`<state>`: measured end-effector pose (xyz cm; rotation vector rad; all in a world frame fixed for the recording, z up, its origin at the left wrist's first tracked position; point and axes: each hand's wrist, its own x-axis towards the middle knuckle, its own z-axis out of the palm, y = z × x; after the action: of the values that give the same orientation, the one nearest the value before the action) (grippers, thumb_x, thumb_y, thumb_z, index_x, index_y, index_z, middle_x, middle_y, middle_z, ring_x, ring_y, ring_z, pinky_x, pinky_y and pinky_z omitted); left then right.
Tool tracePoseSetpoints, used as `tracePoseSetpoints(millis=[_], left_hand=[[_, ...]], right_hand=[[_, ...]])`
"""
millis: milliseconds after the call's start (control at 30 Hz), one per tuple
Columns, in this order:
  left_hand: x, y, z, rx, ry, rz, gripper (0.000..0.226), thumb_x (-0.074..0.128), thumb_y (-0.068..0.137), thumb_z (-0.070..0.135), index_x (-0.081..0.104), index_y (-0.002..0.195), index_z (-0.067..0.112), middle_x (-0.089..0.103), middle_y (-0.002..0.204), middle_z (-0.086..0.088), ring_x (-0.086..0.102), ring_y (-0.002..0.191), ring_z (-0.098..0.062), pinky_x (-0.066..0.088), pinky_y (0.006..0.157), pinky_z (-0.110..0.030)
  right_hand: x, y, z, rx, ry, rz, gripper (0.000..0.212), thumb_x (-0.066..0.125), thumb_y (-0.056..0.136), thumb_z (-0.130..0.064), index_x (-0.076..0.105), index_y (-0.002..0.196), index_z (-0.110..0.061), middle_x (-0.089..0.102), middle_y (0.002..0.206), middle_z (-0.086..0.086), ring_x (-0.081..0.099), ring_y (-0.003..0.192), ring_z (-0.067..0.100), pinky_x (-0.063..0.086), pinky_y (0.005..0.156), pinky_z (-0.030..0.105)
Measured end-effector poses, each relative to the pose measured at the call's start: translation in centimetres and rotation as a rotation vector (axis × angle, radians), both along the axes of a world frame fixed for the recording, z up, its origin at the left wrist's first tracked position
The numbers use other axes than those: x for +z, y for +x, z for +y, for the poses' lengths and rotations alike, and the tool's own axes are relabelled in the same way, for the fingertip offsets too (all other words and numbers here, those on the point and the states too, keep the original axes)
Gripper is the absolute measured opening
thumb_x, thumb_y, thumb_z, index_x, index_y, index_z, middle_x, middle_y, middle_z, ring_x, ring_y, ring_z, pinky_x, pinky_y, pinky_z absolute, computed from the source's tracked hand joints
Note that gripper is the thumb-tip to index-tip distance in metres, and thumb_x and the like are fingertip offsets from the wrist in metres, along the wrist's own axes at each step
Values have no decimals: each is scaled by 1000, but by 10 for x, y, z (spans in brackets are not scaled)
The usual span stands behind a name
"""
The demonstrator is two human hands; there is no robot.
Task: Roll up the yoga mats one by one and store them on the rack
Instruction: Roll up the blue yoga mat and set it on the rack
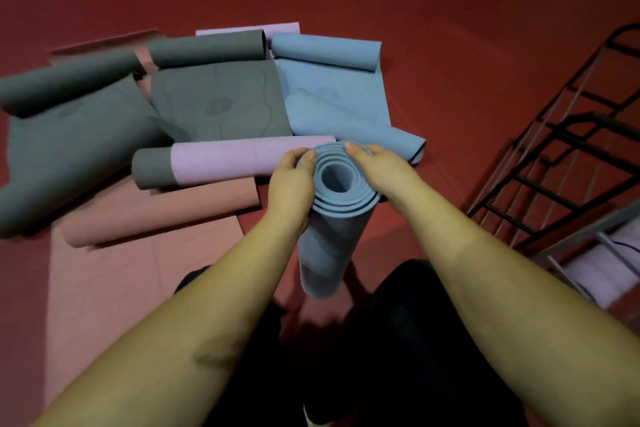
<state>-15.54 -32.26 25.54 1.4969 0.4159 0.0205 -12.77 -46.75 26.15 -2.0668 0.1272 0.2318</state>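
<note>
Red floor (450,45) under scattered mats (221,104)

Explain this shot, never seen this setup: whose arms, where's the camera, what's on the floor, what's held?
There is no machine here: a person wears one wide-angle camera on the head, looking down at their own bare arms. The left hand and right hand grip the top end of a rolled blue mat, held roughly upright, its spiral end facing the camera. On the red floor lie more mats, partly rolled: grey, blue, pink and a lilac roll. The black metal rack stands to the right.
</note>
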Motion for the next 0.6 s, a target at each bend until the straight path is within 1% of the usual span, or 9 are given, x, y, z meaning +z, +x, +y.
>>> tracePoseSetpoints(millis=[67, 133, 200, 267, 367, 433, 500, 533, 600], left_hand=[[-1, 7, -1, -1, -55, 1, 10, 57, 97, 24, 66, 96, 21, 73, 101, -8, 70, 99, -25, 55, 94, -47], [-2, 10, -5, -14, -119, 5, 11, 59, 95, 23, 68, 98, 17, 74, 101, -11, 70, 99, -28, 55, 94, -50], [1, 15, -15, -46, -152, -1, 12, 59, 96, 20, 69, 99, 15, 74, 101, -11, 71, 99, -27, 56, 93, -47], [8, 24, -29, -93, -112, -29, 12, 58, 98, 20, 68, 97, 15, 74, 98, -7, 71, 95, -20, 56, 90, -40], [17, 44, -57, -206, -50, -71, 16, 62, 96, 30, 64, 103, 16, 73, 103, -6, 69, 98, -16, 54, 92, -38], [19, 57, -75, -379, 125, -102, 44, 73, 84, 37, 58, 120, 16, 70, 111, -3, 66, 101, -13, 52, 93, -33], [15, 69, -97, -583, 392, -94, 73, 80, 72, 34, 47, 136, 18, 66, 116, 2, 64, 103, -11, 49, 93, -28], [12, 76, -112, -657, 490, -68, 77, 81, 72, 26, 44, 138, 17, 65, 115, 2, 64, 101, -13, 50, 91, -29], [6, 91, -135, -732, 602, 16, 70, 77, 72, 11, 47, 135, 14, 68, 103, -3, 66, 82, -17, 54, 74, -31]], right_hand=[[4, 2, -6, 96, 121, 46, 19, 67, 90, -45, 67, 103, -31, 72, 110, -9, 68, 99, 7, 52, 92, 29], [3, 2, -15, 156, 196, 107, 21, 76, 85, -27, 67, 104, -28, 74, 104, -6, 70, 95, 8, 55, 88, 29], [-1, 7, -26, 106, 179, 112, 27, 79, 74, -18, 70, 100, -22, 76, 98, 2, 72, 93, 20, 57, 88, 42], [0, 11, -37, 4, 212, 96, 34, 74, 63, -21, 73, 97, -17, 76, 93, 8, 72, 90, 31, 56, 84, 54], [-1, 20, -68, -174, 356, 87, 25, 69, 69, -14, 73, 94, -14, 76, 85, 10, 72, 80, 32, 57, 70, 49], [-10, 26, -92, -249, 453, 113, 29, 67, 70, -11, 72, 98, -14, 75, 86, 12, 72, 79, 31, 56, 68, 43], [-27, 28, -113, -291, 559, 127, 34, 66, 68, -7, 72, 101, -12, 75, 93, 16, 72, 86, 32, 57, 76, 46], [-39, 28, -125, -327, 608, 132, 32, 64, 71, -4, 71, 101, -13, 75, 95, 16, 72, 88, 32, 56, 81, 46], [-64, 24, -140, -390, 667, 155, 27, 62, 80, 2, 70, 99, -16, 74, 97, 15, 71, 87, 28, 55, 81, 41]])
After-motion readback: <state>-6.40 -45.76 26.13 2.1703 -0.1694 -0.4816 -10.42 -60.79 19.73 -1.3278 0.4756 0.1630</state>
